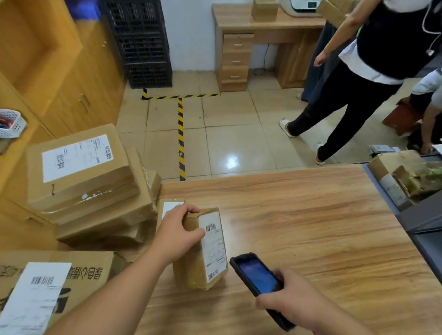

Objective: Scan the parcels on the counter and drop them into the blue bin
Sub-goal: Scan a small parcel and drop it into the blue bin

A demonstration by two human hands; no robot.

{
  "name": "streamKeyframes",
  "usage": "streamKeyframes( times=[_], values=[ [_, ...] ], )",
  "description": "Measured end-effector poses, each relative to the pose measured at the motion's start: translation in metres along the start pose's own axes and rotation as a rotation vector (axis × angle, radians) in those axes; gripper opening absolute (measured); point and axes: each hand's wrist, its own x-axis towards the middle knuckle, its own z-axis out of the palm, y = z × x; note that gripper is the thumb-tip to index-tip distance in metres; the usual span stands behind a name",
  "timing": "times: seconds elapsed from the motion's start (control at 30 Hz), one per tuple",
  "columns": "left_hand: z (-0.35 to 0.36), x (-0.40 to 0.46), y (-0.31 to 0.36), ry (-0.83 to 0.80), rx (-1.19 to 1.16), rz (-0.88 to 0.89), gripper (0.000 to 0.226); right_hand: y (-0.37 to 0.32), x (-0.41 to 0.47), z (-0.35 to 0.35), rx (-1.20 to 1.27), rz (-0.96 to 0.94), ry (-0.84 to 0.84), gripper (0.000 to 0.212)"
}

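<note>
Head view, only one: left hand (180,230) grips the top of a small brown parcel (202,253), fingers curled over its far upper edge, thumb across the near face. Parcel stands tipped on the counter (315,227), label side angled toward the right, presumably so the barcodes face the scanner. Right hand (292,303) holds a dark handheld scanner (257,282), fingers wrapped under the body, screen lit blue and facing up, nose pointed at the label's lower barcode and just beside it, not touching. Judgement: scan step in progress for this parcel, drop not yet done. Left forearm comes in low from bottom left, wrist bent down onto the parcel; right forearm comes in from bottom right, wrist roughly level. Pile of larger parcels (89,183) sits stacked at the counter's left end, labels up, likely the queue still waiting; another large box (46,285) lies nearest the camera on the left. Blue bin: can't place it for sure, nothing in frame reads clearly as it. A dark container (437,226) with boxes in it sits at the right edge. Two other people stand on the floor beyond the counter, well apart from the work.
</note>
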Motion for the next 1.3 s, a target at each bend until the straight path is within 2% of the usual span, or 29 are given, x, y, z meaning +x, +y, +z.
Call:
streamKeyframes(
  times=[0.13,0.27,0.67,1.03,1.3],
  values=[
    [-0.009,-0.007,-0.002,0.010,0.061,0.061,0.050,-0.011,-0.005,-0.007,-0.076,-0.053,-0.006,0.057],
    [-0.017,-0.013,-0.001,0.016,0.095,0.144,0.045,-0.022,-0.010,-0.017,-0.137,-0.085,0.000,0.063],
    [-0.025,-0.021,-0.003,0.008,0.132,0.211,0.047,-0.036,-0.018,-0.024,-0.180,-0.097,-0.018,0.064],
    [-0.025,-0.027,-0.003,0.039,0.083,0.181,0.047,-0.032,-0.020,-0.019,-0.164,-0.110,-0.008,0.061],
    [-0.022,-0.055,-0.010,0.151,-0.011,0.064,0.050,-0.028,-0.018,-0.013,-0.191,-0.163,-0.024,0.055]
  ],
)
